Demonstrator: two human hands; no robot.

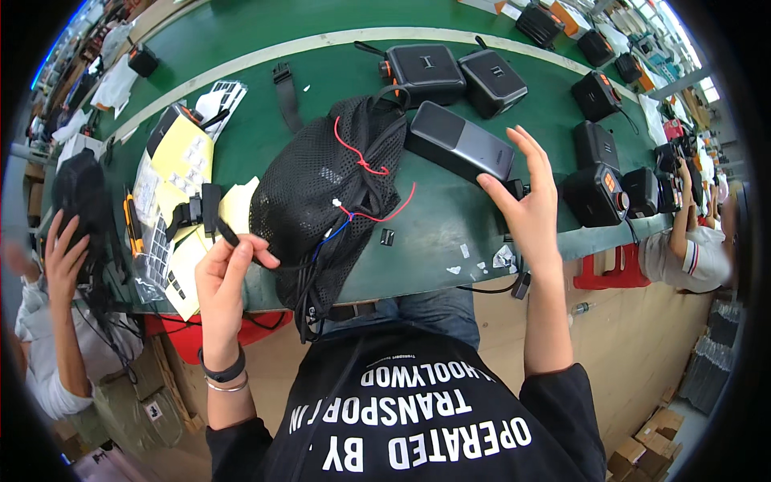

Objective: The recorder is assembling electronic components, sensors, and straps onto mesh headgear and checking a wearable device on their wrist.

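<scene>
A black mesh bag [329,197] lies on the green table [434,225] in front of me, with red and blue cords across it. My left hand [225,277] pinches a black strap [221,229] that runs from a black buckle clip to the left of the bag. My right hand [526,201] is raised with fingers spread, right beside the near end of a long dark grey slab-shaped device [462,145]; it holds nothing.
Black box-shaped units [426,72] sit at the back of the table, and more of them [598,189] stand to the right. Yellow and white sticker sheets [181,153] lie at left. Other people work at both sides: a hand [64,253] and a seated person [691,249].
</scene>
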